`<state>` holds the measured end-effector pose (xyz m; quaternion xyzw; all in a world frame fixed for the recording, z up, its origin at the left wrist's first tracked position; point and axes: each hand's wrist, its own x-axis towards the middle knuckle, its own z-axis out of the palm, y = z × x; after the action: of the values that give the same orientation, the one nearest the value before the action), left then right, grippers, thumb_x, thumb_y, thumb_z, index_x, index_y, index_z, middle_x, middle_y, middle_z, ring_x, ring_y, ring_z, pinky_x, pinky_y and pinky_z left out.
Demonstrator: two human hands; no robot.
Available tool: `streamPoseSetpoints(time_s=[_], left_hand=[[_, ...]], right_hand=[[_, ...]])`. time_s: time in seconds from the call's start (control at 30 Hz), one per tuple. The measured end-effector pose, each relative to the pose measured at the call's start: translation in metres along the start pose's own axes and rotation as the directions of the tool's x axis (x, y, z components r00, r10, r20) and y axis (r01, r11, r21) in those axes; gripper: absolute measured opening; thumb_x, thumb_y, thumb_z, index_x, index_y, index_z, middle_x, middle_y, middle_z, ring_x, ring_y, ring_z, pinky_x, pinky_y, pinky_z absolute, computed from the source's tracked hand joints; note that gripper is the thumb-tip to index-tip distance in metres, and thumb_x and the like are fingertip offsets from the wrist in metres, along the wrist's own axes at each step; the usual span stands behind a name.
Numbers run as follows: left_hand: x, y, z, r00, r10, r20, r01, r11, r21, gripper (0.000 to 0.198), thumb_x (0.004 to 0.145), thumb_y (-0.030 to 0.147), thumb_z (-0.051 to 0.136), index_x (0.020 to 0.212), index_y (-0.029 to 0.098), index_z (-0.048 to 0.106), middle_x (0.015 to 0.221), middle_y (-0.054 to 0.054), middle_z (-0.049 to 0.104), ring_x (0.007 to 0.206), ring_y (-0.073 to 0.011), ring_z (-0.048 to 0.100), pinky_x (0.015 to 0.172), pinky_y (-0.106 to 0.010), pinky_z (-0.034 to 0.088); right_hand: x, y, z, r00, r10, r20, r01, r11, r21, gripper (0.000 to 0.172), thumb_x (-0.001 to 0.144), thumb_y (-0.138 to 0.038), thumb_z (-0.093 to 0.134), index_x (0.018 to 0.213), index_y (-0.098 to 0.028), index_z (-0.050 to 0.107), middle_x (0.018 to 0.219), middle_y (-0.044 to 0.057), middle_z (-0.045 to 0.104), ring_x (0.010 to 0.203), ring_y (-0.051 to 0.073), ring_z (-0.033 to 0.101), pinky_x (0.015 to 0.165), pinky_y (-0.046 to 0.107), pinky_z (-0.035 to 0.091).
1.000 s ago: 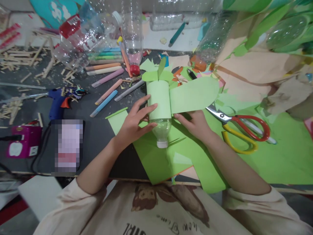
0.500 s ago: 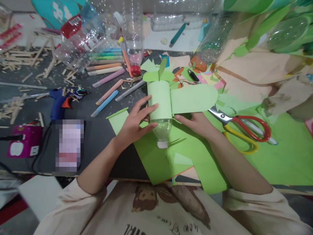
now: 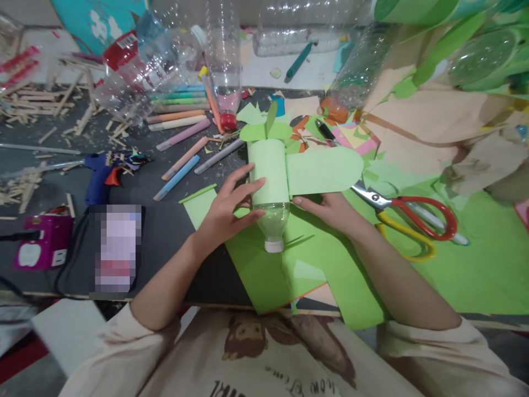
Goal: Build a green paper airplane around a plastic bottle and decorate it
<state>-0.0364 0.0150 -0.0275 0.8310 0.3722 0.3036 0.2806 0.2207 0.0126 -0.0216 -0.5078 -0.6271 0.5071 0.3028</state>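
Bottle [image 3: 276, 218]: A clear plastic bottle wrapped in a pale green paper sleeve [image 3: 270, 171] lies on the table [image 3: 165, 223], its white cap [image 3: 274, 246] toward the worker.
Left hand [image 3: 225, 205]: Curved lightly over the bottle's left side, fingers parted, two fingertips on the sleeve and the thumb near the bare shoulder. Steadying contact seems enough here; a hard squeeze could dent thin plastic and crease the paper.
Right hand [image 3: 330, 210]: Just right of the bottle, thumb stretched toward its side, the other fingers hidden beneath a paper flap; whether they pinch it cannot be told.
Paper flap [image 3: 326, 170]: Round-ended, reaching out from the bottle's right side. Best supported from below and kept level, with even pressure along the whole seam, lest one corner lift or the flap sag.
Green pieces [image 3: 266, 131]: Fanned at the bottle's far end, worth keeping clear of wrists and sleeves.
Scissors [image 3: 405, 209]: Right of the bottle, near the right forearm; elbow room matters.
Glue gun [image 3: 98, 175]: Well left of the bottle, its heat unknown.
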Motion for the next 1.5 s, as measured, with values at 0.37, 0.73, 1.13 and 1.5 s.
streamPoseSetpoints(time_s=[0.37, 0.73, 1.13, 1.5], left_hand=[[0.002, 0.003, -0.001, 0.999, 0.033, 0.0, -0.033, 0.998, 0.048, 0.051, 0.098, 0.045, 0.049, 0.146, 0.031, 0.041, 0.15, -0.017, 0.041, 0.103, -0.0203, 0.068, 0.076, -0.027, 0.06], [0.001, 0.002, 0.0, 1.0, 0.022, 0.004, -0.022, 0.999, 0.034, 0.051, 0.098, 0.049, 0.047, 0.147, 0.036, 0.037, 0.151, -0.014, 0.04, 0.095, -0.0169, 0.068, 0.076, -0.028, 0.061], [0.001, 0.001, 0.0, 0.999, -0.031, 0.023, 0.031, 0.999, 0.013, 0.053, 0.097, 0.054, 0.045, 0.147, 0.037, 0.039, 0.153, -0.012, 0.039, 0.1, -0.0189, 0.067, 0.077, -0.03, 0.061], [0.0, -0.003, 0.001, 0.997, -0.072, 0.023, 0.073, 0.997, -0.024, 0.053, 0.095, 0.059, 0.047, 0.143, 0.038, 0.044, 0.153, -0.01, 0.039, 0.097, -0.0173, 0.067, 0.077, -0.03, 0.061]], right_hand=[[0.005, -0.006, -0.008, 0.993, 0.064, 0.099, -0.059, 0.997, -0.053, 0.072, 0.078, -0.075, 0.057, 0.13, -0.025, 0.063, 0.133, 0.011, 0.066, 0.132, 0.036, 0.054, 0.116, 0.059, 0.034], [0.011, -0.001, -0.013, 0.989, 0.069, 0.128, -0.047, 0.985, -0.164, 0.058, 0.077, -0.062, 0.067, 0.124, -0.028, 0.068, 0.127, 0.008, 0.07, 0.136, 0.039, 0.049, 0.118, 0.061, 0.03], [0.017, 0.008, -0.017, 0.993, 0.11, 0.031, -0.112, 0.991, 0.075, 0.064, 0.06, -0.05, 0.086, 0.118, -0.026, 0.071, 0.127, 0.008, 0.071, 0.123, 0.037, 0.062, 0.111, 0.058, 0.046], [0.018, 0.005, -0.013, 0.996, 0.093, 0.002, -0.093, 0.991, 0.1, 0.069, 0.06, -0.044, 0.087, 0.123, -0.021, 0.069, 0.132, 0.009, 0.068, 0.127, 0.036, 0.06, 0.115, 0.054, 0.044]])
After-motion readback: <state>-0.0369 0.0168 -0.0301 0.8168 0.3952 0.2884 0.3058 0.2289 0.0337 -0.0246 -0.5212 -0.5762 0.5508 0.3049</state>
